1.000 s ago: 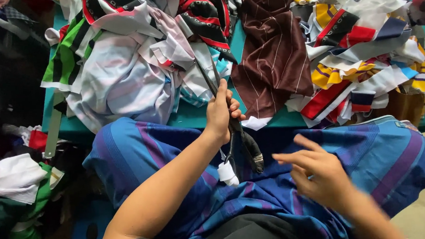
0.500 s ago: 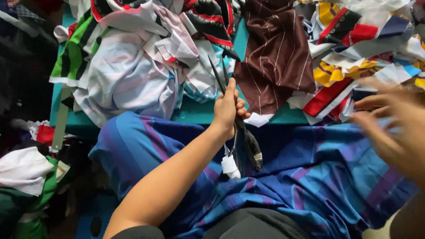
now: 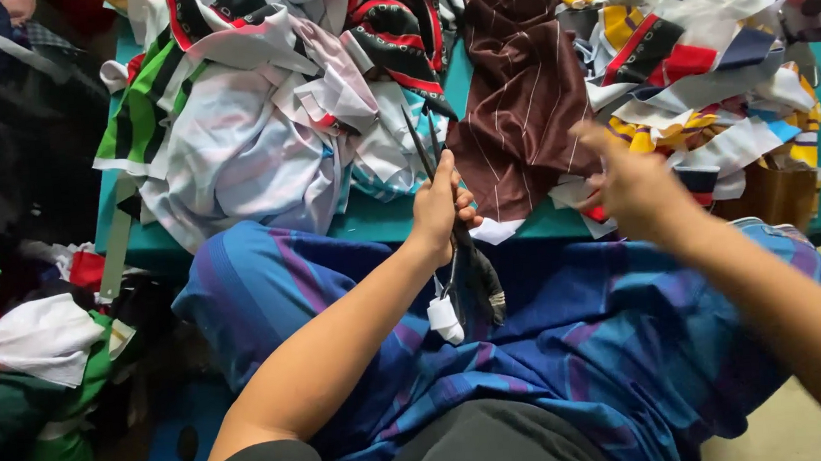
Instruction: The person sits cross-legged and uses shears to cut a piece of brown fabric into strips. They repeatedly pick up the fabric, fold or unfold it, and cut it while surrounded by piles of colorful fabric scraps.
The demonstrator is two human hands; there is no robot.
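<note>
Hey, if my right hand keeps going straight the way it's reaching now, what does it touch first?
Probably the brown pinstriped cloth on the teal table. Your right hand is raised, blurred and angled toward its lower edge, though depth is hard to judge.

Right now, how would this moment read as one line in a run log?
left hand: grips scissors, blades up | right hand: raised, empty, by brown striped fabric | lap: blue striped cloth

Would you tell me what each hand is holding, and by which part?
The left hand grips scissors by the handles, blades pointing up. The right hand holds nothing.
</note>
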